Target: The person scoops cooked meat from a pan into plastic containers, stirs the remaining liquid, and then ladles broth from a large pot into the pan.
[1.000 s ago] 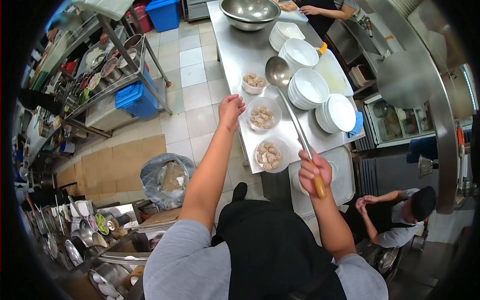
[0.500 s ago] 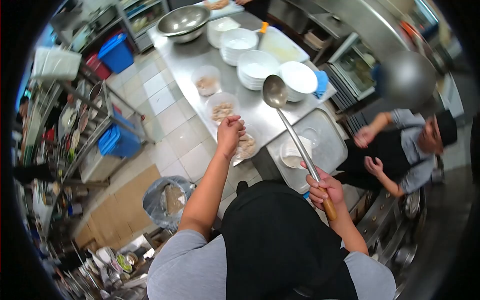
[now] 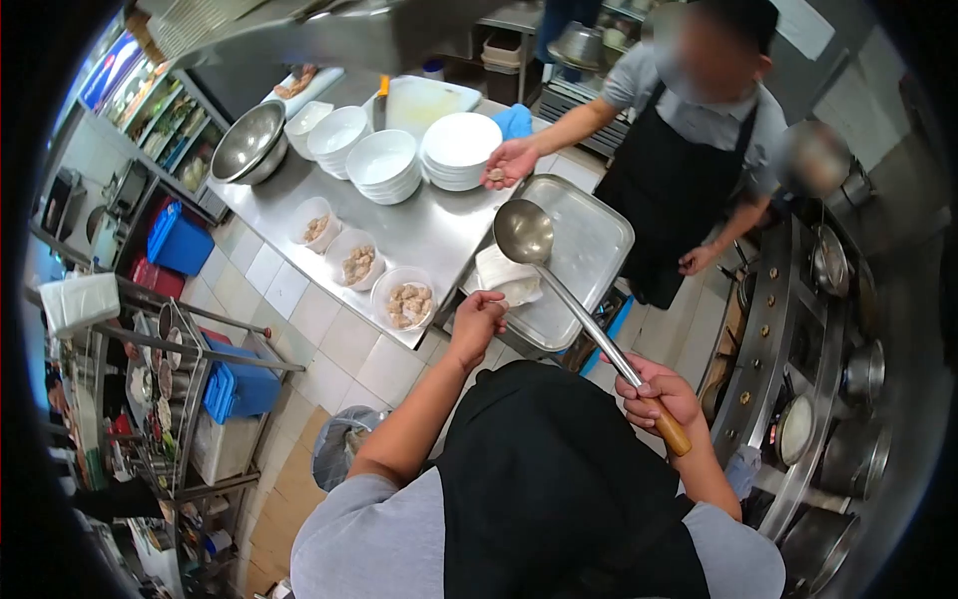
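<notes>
My right hand (image 3: 659,396) is wrapped round the wooden end of a long-handled ladle (image 3: 587,317). The ladle's round metal bowl hangs over a metal tray (image 3: 606,215) and faces up; I see nothing in it. My left hand (image 3: 479,324) is closed with curled fingers just in front of a white container (image 3: 504,280) on the tray. Whatever its fingertips pinch, if anything, is too small to name. To its left, at the table's edge, stand three clear tubs of pale meat pieces, the nearest tub (image 3: 404,298) beside my left hand.
On the steel table (image 3: 289,205) stand stacks of white bowls (image 3: 383,165), white plates (image 3: 461,150), metal mixing bowls (image 3: 249,143) and a cutting board (image 3: 424,103). A co-worker's hand (image 3: 511,163) with a small food piece reaches over the tray. A stove (image 3: 763,369) lies to the right.
The view has turned. My left hand has moved right, from over the tubs to the white container. The co-worker has come closer and stretched an arm toward the tray. The ladle stays in my right hand.
</notes>
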Tool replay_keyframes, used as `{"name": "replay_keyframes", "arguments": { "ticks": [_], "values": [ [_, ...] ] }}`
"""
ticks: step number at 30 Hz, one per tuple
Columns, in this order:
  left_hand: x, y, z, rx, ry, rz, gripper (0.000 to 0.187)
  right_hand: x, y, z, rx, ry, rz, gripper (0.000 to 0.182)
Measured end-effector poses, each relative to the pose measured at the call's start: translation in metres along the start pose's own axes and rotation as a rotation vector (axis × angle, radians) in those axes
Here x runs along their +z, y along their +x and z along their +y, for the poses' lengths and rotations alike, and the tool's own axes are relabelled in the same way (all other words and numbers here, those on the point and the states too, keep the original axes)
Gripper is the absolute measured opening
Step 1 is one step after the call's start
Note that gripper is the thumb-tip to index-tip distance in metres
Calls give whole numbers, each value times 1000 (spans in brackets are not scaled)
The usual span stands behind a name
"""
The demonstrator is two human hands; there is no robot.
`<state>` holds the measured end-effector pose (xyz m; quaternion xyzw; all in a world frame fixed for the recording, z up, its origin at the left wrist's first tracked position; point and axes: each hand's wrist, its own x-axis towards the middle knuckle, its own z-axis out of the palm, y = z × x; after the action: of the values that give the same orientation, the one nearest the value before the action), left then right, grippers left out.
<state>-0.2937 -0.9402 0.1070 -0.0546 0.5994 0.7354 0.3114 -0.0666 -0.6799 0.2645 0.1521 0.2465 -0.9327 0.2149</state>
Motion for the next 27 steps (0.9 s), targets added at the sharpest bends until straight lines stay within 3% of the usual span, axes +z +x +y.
{"name": "replay_keyframes", "arguments": {
  "ticks": [6,8,9,10,11,12,13,14,15,17,20,22,23,24,25,26,27],
  "values": [
    [112,-10,-41,-162,56,-235,29,-57,-107,9,-136,49,24,71],
    [149,-12,-62,-277,-56,-228,32,-74,-158,19,-173,91,49,70],
    [157,-8,-70,-227,-47,-192,36,-80,-181,25,-215,74,131,71],
    [160,-3,-57,-107,11,-86,48,-86,-198,24,-233,38,193,71],
    [121,44,-57,183,415,60,53,-96,-218,29,-286,47,203,73],
    [87,72,-23,431,491,265,58,-109,-238,34,-325,51,201,75],
    [72,68,34,503,371,533,57,-115,-258,37,-355,71,241,76],
    [32,88,62,514,96,589,44,-121,-280,39,-390,100,293,77],
    [6,90,93,322,-78,521,31,-126,-299,37,-408,112,320,78],
    [-14,97,103,110,11,628,22,-141,-336,40,-463,178,387,77],
    [-62,114,67,218,107,724,16,-161,-377,37,-502,195,395,77],
    [-85,111,52,82,-98,891,11,-167,-396,40,-514,251,413,78],
    [-85,106,43,182,-113,1003,29,-171,-403,41,-534,274,411,79],
    [-115,116,31,209,73,976,37,-175,-413,43,-567,298,416,80],
    [-134,119,17,331,664,875,38,-178,-419,45,-599,355,403,81],
    [-93,112,31,134,747,1039,41,-189,-425,51,-644,420,331,82],
    [-30,93,13,509,834,1140,44,-188,-427,52,-676,453,309,82]
  ]
}}
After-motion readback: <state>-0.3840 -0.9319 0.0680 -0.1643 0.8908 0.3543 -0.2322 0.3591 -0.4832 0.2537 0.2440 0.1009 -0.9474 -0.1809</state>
